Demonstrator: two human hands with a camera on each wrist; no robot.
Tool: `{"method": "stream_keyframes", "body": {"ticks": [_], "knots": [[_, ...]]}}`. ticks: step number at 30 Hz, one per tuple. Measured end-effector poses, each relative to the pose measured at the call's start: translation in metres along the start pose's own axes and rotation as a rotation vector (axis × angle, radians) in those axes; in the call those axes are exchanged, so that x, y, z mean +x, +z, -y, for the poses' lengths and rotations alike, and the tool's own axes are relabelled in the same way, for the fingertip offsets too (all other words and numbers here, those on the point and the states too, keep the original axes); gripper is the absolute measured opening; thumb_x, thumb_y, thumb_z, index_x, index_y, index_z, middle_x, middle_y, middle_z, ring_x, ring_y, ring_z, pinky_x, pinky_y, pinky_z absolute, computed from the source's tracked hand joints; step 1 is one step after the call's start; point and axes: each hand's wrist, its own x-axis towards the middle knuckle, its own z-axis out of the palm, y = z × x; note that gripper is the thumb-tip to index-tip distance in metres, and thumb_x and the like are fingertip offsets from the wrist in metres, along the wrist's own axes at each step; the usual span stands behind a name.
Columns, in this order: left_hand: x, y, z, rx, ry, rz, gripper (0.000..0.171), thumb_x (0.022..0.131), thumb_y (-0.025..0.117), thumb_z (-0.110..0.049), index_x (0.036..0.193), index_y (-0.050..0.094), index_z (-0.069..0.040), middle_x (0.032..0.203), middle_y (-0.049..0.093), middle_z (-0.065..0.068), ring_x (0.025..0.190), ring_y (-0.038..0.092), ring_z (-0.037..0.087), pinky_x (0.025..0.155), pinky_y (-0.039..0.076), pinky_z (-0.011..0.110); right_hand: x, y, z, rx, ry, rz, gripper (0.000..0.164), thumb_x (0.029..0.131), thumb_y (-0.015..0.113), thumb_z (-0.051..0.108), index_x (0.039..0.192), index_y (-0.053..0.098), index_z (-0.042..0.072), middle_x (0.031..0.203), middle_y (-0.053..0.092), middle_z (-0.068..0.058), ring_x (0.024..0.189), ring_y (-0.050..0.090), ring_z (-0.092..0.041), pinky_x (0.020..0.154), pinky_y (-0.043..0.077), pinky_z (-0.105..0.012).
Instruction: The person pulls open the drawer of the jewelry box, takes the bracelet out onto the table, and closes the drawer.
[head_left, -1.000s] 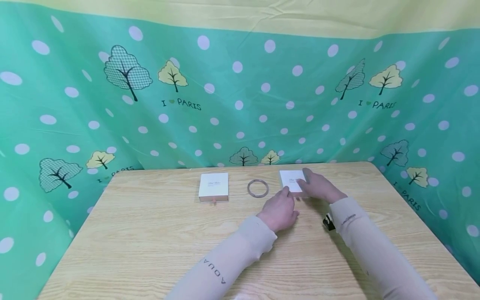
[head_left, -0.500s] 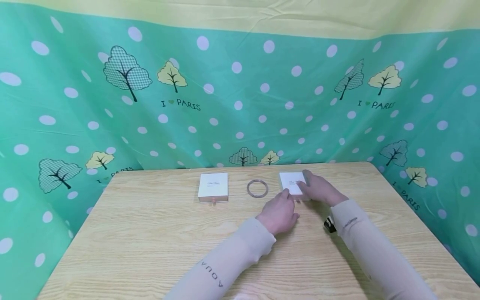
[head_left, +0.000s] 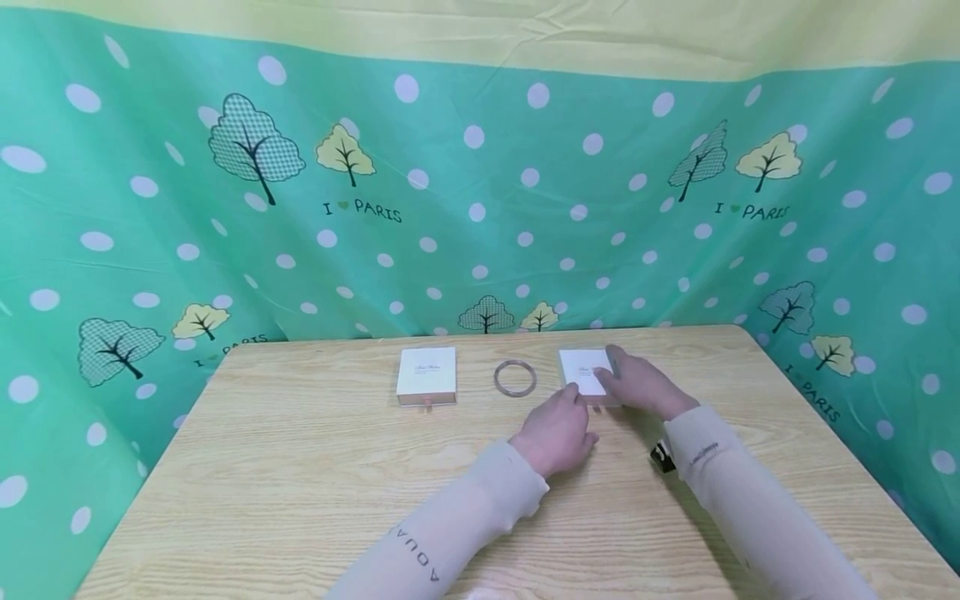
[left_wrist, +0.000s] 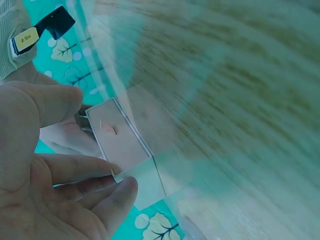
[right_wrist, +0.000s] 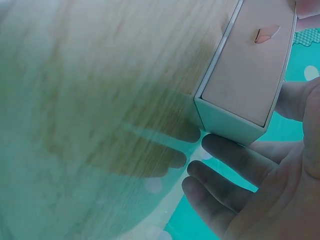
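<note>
A small white drawer box with a pinkish front lies flat on the far right of the table. My right hand holds it from the right, thumb over the lid and fingers along the side. In the right wrist view, the fingertips meet the side wall below the pink drawer front, which carries a small pull tab. My left hand touches the near left corner with extended fingers, its thumb apart from the box.
A clear, pinkish bangle lies left of the held box. Farther left stands a matching white box, its pull tab facing me. A patterned green curtain hangs behind the wooden table. A black device sits below my right wrist.
The right-hand box has slid slightly toward me, with my right hand moving along with it. My left fingers stay at its near corner. The bangle and left box lie as before.
</note>
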Motion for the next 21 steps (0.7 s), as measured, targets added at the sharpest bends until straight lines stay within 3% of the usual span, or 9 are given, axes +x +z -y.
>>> {"method": "stream_keyframes", "body": {"ticks": [16, 21], "knots": [[-0.008, 0.001, 0.0, 0.035, 0.038, -0.031, 0.04, 0.091, 0.06, -0.041, 0.104, 0.069, -0.005, 0.108, 0.054, 0.005, 0.093, 0.052, 0.011, 0.081, 0.052, 0.022, -0.009, 0.003, 0.003, -0.016, 0.015, 0.0, 0.072, 0.101, 0.038, 0.042, 0.148, 0.015, -0.007, 0.144, 0.031, -0.034, 0.129, 0.036, -0.048, 0.106, 0.03, -0.058], [-0.011, -0.002, 0.0, 0.032, 0.05, -0.017, 0.04, 0.092, 0.06, -0.042, 0.106, 0.067, -0.005, 0.106, 0.053, 0.002, 0.091, 0.051, 0.009, 0.081, 0.051, 0.018, -0.014, 0.003, 0.005, -0.028, 0.012, -0.008, 0.072, 0.101, 0.039, 0.041, 0.148, 0.016, -0.009, 0.142, 0.034, -0.035, 0.128, 0.038, -0.048, 0.105, 0.031, -0.058]]}}
